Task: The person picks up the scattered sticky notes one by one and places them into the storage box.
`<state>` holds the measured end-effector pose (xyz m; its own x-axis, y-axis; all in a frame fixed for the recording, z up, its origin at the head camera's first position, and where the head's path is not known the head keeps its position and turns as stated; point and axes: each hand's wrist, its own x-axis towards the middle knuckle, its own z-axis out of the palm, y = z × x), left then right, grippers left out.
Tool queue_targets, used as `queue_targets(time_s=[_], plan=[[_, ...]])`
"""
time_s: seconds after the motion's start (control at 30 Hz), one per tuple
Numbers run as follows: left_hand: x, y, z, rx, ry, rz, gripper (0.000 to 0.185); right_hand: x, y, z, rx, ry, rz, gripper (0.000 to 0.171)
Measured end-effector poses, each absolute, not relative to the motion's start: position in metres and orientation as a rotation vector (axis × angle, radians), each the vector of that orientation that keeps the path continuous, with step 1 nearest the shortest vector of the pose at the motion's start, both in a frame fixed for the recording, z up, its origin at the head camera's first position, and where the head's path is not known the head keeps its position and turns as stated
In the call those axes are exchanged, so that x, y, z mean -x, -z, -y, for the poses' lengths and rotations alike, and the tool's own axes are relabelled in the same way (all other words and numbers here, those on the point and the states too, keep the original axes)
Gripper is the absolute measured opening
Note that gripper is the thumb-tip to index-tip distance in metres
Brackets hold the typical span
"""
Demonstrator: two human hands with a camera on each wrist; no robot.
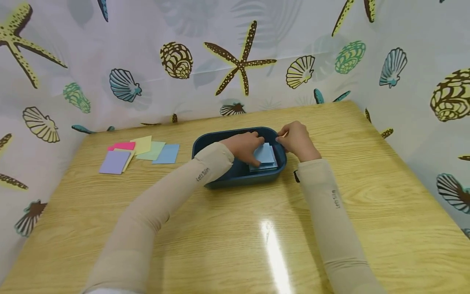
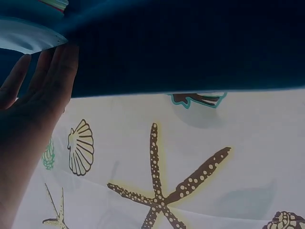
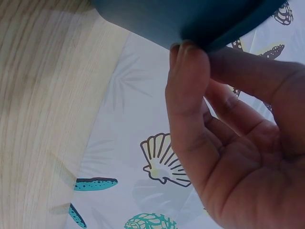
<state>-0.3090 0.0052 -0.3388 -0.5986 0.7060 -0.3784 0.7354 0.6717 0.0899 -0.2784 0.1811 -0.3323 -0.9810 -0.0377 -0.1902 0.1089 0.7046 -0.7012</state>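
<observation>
A dark blue oblong bin (image 1: 238,179) stands on the wooden table. My left hand (image 1: 244,147) reaches into it, thumb at the near edge and fingers at the far edge of a light blue sticky note pad (image 1: 265,154). In the left wrist view, the fingertips meet the edge of this curved light blue pad (image 2: 24,38). Underneath it, more blue notes (image 1: 268,168) show in the bin's right end. My right hand (image 1: 298,142) pinches the bin's right rim between thumb and fingers, seen close up in the right wrist view against the bin wall (image 3: 147,24).
Left of the bin lies a group of sticky notes: purple (image 1: 114,162), pink (image 1: 125,145), yellow (image 1: 142,143), pale green (image 1: 151,151) and blue (image 1: 167,154). A curtain (image 1: 205,90) printed with shells and starfish hangs along the table's back and sides.
</observation>
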Motion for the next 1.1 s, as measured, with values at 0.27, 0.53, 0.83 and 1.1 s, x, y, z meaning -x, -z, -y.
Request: queue_targets(time_s=[0.27,0.53,0.83,1.1], plan=[[0.309,0.346,-0.011,-1.141,0.131,-2.474,0.075,0.279,0.334,-0.182,-0.030,1.109,-2.754,0.025],[0.310,0.351,-0.015,-1.140,0.134,-2.465,0.076,0.279,0.334,-0.182,-0.041,1.118,-2.741,0.025],[0.309,0.354,-0.015,-1.182,0.145,-2.476,0.074,0.278,0.332,-0.181,-0.040,1.113,-2.736,0.026],[0.309,0.354,-0.014,-1.202,0.128,-2.476,0.074,0.277,0.331,-0.180,-0.026,1.103,-2.741,0.026]])
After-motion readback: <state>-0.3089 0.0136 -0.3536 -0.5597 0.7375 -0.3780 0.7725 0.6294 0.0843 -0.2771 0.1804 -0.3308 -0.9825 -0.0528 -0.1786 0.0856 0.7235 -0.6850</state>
